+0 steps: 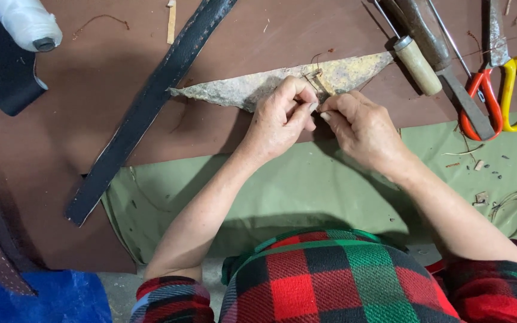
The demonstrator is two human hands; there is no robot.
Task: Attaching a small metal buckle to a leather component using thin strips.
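Note:
My left hand (279, 116) and my right hand (360, 128) meet fingertip to fingertip over a small tan leather piece (318, 82), pinching it between thumbs and forefingers. A thin thread runs from that piece. Under and behind it lies a long, pointed, mottled grey-tan leather scrap (252, 87) on a brown leather sheet (91, 107). Most of the small piece is hidden by my fingers.
A long black leather strap (145, 107) crosses the sheet diagonally at left. A white thread spool (28, 24) sits top left. Wooden-handled tools (417, 63) and red-and-yellow scissors (501, 96) lie at top right. Green cloth (306, 185) with small scraps covers the near side.

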